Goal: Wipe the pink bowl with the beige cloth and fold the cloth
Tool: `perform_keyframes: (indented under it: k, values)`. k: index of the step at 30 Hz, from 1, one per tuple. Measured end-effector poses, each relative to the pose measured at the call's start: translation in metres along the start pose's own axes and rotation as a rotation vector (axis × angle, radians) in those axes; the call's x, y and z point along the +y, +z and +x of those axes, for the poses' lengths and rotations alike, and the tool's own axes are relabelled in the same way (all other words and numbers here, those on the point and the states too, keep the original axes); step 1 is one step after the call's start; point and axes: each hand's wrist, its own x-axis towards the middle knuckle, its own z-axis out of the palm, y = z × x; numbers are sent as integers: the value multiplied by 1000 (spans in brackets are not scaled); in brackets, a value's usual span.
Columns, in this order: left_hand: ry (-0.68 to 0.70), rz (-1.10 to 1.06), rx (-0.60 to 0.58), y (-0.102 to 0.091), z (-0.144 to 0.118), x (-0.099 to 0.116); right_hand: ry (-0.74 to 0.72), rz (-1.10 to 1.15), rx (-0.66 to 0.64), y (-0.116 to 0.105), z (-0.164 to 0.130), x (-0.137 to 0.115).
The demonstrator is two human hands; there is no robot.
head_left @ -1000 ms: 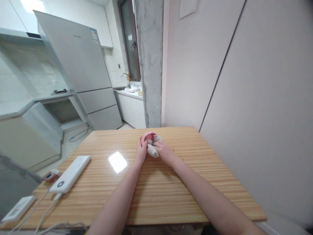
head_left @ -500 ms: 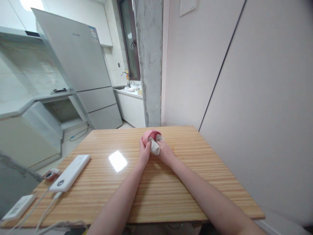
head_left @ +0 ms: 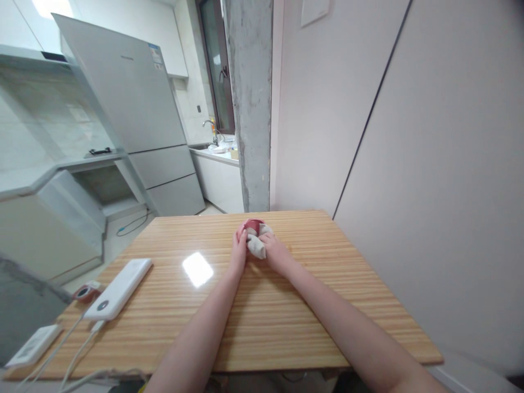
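The left hand (head_left: 238, 250) is gripping a small red cup (head_left: 254, 225) and the right hand (head_left: 275, 252) is pressing a bunched beige cloth (head_left: 256, 245) against it, near the far edge of the wooden table (head_left: 286, 311). Bare tabletop is lying open all around; a white power bank (head_left: 118, 288) is sitting well apart by the left edge.
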Motion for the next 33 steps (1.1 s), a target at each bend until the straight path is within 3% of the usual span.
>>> perform_keyframes:
  k: [2,5,8,10,14,17,22,25,33]
  values:
    - [-32,18,-33,-5,1,5,-19,-31,-23,-5,1,-2]
    - [-75,-59,-79,0,-4,5,89,-43,-12,-11,-1,-9]
    - [-32,-217,-129,12,-12,-3,221,12,27,-8,-3,-15]
    - [8,-196,-99,15,-13,-7,264,57,38,-5,-4,-16]
    - [102,115,44,0,-5,4,94,56,-4,-2,-2,-12]
    - [201,250,3,-11,-2,17,-6,-10,-9,-7,-1,-6]
    - [197,90,-79,0,-11,13,105,5,14,-11,-3,-8]
    - [191,81,-39,5,-12,5,204,36,19,-10,-4,-16]
    - [201,138,-51,-14,5,17,-76,-42,-48,-19,2,-1]
